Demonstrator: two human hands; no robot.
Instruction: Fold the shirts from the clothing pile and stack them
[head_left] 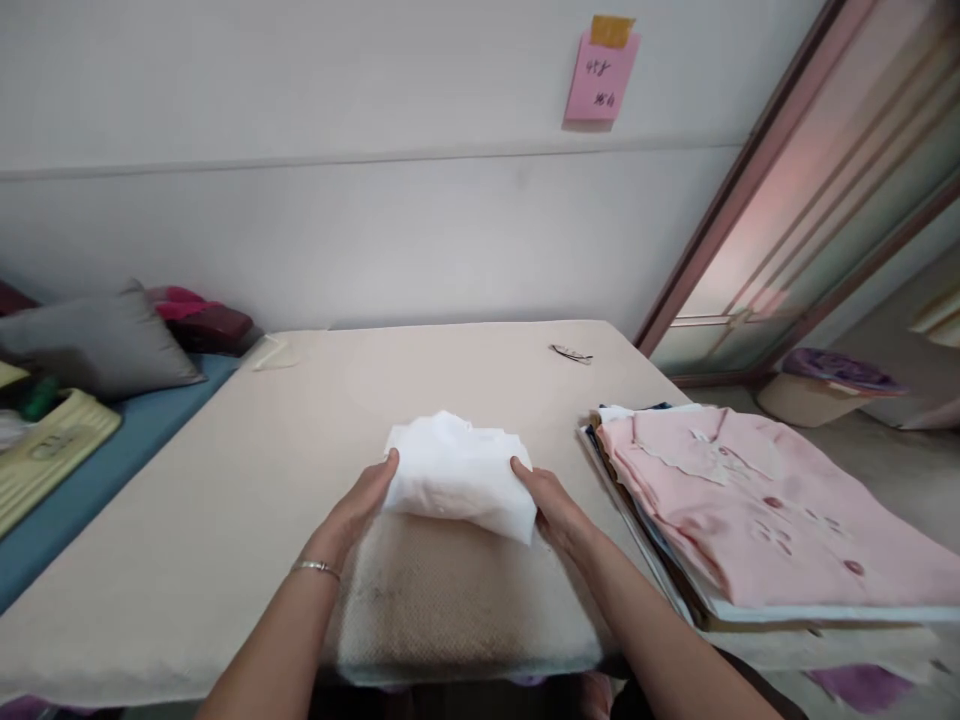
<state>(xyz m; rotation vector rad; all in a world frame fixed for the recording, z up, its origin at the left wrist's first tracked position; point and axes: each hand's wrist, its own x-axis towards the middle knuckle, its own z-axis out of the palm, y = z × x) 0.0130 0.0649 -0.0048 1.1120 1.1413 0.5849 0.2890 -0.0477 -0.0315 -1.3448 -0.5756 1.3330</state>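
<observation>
A folded white cloth is held between my two hands, just above the cream table cover near the front edge. My left hand grips its left end, thumb on top and the fingers hidden beneath. At the right end my right hand holds it the same way, with its fingers under the cloth. The cloth's lower right corner hangs slightly lower. I cannot tell what kind of item the folded cloth is. A bracelet circles my left wrist.
To the right lies a stack of folded garments, a pink buttoned one on top. Glasses rest towards the back of the table. A grey cushion and a yellow basket are at left. A pink note is taped to the wall.
</observation>
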